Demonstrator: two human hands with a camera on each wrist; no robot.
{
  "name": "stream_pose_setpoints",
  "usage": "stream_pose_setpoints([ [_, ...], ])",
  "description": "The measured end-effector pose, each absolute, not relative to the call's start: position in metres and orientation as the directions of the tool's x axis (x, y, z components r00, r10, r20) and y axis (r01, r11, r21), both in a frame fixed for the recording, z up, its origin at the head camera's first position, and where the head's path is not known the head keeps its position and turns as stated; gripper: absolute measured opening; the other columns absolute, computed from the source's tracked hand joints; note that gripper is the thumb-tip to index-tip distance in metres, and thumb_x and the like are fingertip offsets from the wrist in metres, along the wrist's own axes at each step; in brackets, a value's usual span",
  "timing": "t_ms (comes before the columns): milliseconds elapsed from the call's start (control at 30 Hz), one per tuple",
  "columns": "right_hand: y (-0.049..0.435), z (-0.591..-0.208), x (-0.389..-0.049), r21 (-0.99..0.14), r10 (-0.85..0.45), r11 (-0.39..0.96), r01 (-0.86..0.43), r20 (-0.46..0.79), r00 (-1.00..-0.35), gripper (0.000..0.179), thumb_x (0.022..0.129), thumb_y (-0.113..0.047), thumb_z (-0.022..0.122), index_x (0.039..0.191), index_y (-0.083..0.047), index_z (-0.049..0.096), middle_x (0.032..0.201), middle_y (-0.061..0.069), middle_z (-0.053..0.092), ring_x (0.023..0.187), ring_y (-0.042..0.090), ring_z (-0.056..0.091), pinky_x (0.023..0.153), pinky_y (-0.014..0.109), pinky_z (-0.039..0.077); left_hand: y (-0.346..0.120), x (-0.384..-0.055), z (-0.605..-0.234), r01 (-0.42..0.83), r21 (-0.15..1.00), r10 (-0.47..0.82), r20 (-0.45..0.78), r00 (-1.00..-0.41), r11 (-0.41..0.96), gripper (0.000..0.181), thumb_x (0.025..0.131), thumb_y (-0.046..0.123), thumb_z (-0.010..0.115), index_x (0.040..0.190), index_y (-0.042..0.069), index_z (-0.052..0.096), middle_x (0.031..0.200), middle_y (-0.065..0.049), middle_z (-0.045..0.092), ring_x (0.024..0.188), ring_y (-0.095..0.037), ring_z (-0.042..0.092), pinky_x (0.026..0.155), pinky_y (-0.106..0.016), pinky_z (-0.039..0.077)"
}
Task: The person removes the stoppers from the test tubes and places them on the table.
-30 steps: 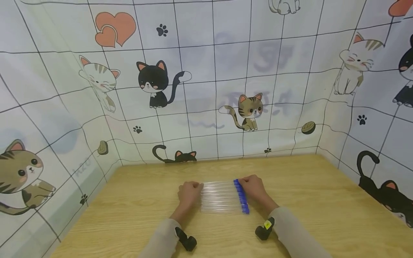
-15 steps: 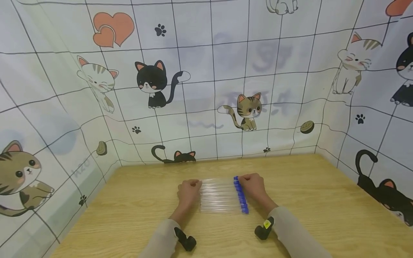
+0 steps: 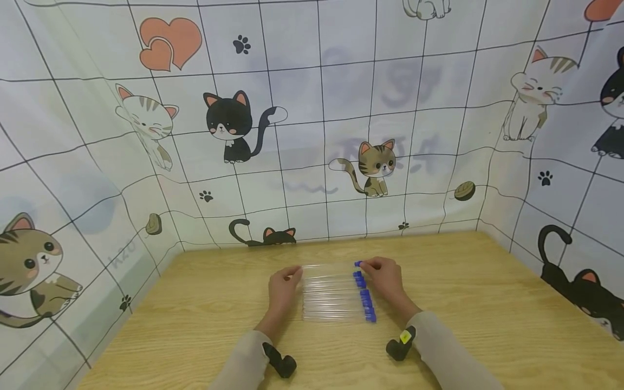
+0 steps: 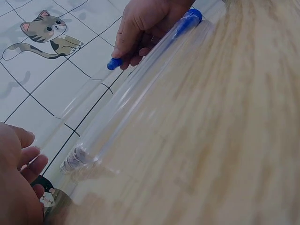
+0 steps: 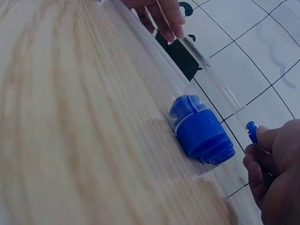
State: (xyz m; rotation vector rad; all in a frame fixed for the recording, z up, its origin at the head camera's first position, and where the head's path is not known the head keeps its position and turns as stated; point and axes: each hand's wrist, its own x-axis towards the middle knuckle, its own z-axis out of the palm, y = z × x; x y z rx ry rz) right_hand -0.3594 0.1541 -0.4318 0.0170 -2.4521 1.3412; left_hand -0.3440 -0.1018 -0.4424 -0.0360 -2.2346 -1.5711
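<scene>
Several clear test tubes with blue caps lie side by side on the wooden table, caps toward the right. One more capped test tube is apart from the row, at its far side, held between both hands. My right hand pinches its blue cap between thumb and fingers. At the uncapped end, my left hand has thumb and fingertips on the tube. The right wrist view shows a gap between this tube and the others.
The wooden table meets a white cloth printed with grid lines and cats at the back and both sides. Black wrist cameras sit on both sleeves.
The farthest tube has parted from the row and moved away from the body, a gap opening behind it. Both hands have moved slightly forward with it.
</scene>
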Motion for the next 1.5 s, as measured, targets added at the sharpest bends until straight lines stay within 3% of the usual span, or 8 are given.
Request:
stream_pose_setpoints([
  [267, 0.155, -0.432, -0.359, -0.836, 0.131, 0.508, -0.209, 0.314, -0.94, 0.014, 0.09, -0.023, 0.068, 0.089, -0.008, 0.068, 0.087, 0.002, 0.068, 0.082, 0.018, 0.061, 0.072, 0.033, 0.048, -0.103, -0.341, -0.441, 0.246, 0.927, -0.203, 0.309, -0.929, 0.283, 0.021, 0.09, 0.022, 0.069, 0.103, 0.006, 0.072, 0.097, -0.002, 0.069, 0.091, -0.018, 0.06, 0.077, -0.033, 0.046],
  [433, 0.156, -0.433, -0.36, -0.844, 0.095, 0.475, -0.249, 0.33, -0.939, 0.022, 0.09, -0.023, 0.068, 0.106, -0.008, 0.064, 0.099, 0.005, 0.068, 0.095, 0.022, 0.062, 0.082, 0.039, 0.049, -0.102, -0.342, -0.441, 0.261, 0.935, -0.204, 0.312, -0.928, 0.239, 0.02, 0.089, 0.016, 0.069, 0.102, 0.002, 0.069, 0.09, -0.005, 0.071, 0.089, -0.019, 0.063, 0.073, -0.031, 0.046],
  [600, 0.159, -0.435, -0.361, -0.835, 0.035, 0.468, -0.29, 0.345, -0.938, 0.03, 0.091, -0.02, 0.067, 0.119, -0.01, 0.065, 0.101, 0.005, 0.068, 0.097, 0.022, 0.062, 0.082, 0.039, 0.05, -0.102, -0.344, -0.441, 0.253, 0.949, -0.197, 0.289, -0.937, 0.188, 0.016, 0.089, 0.014, 0.069, 0.1, 0.004, 0.068, 0.089, -0.006, 0.072, 0.089, -0.018, 0.065, 0.071, -0.027, 0.044],
  [800, 0.162, -0.437, -0.361, -0.823, -0.04, 0.467, -0.323, 0.345, -0.938, 0.027, 0.093, -0.02, 0.065, 0.118, -0.01, 0.068, 0.102, 0.002, 0.068, 0.096, 0.02, 0.062, 0.084, 0.038, 0.05, -0.103, -0.343, -0.441, 0.263, 0.949, -0.196, 0.294, -0.935, 0.172, 0.016, 0.088, 0.014, 0.071, 0.099, 0.004, 0.064, 0.087, -0.007, 0.071, 0.086, -0.017, 0.064, 0.071, -0.027, 0.042],
  [1033, 0.163, -0.438, -0.36, -0.81, -0.082, 0.45, -0.376, 0.382, -0.921, 0.026, 0.092, -0.02, 0.065, 0.116, -0.011, 0.069, 0.103, 0.003, 0.069, 0.096, 0.019, 0.062, 0.086, 0.04, 0.049, -0.104, -0.346, -0.443, 0.287, 0.936, -0.151, 0.32, -0.935, 0.204, 0.024, 0.087, 0.013, 0.07, 0.108, 0.002, 0.066, 0.089, -0.005, 0.071, 0.089, -0.018, 0.065, 0.075, -0.028, 0.045],
  [1500, 0.163, -0.439, -0.36, -0.787, -0.052, 0.501, -0.36, 0.387, -0.92, 0.024, 0.092, -0.024, 0.065, 0.113, -0.012, 0.07, 0.101, 0.001, 0.069, 0.092, 0.017, 0.061, 0.085, 0.04, 0.049, -0.103, -0.346, -0.441, 0.267, 0.918, -0.156, 0.322, -0.934, 0.293, 0.018, 0.087, 0.019, 0.071, 0.101, 0.008, 0.072, 0.091, -0.002, 0.068, 0.084, -0.016, 0.06, 0.074, -0.031, 0.047],
])
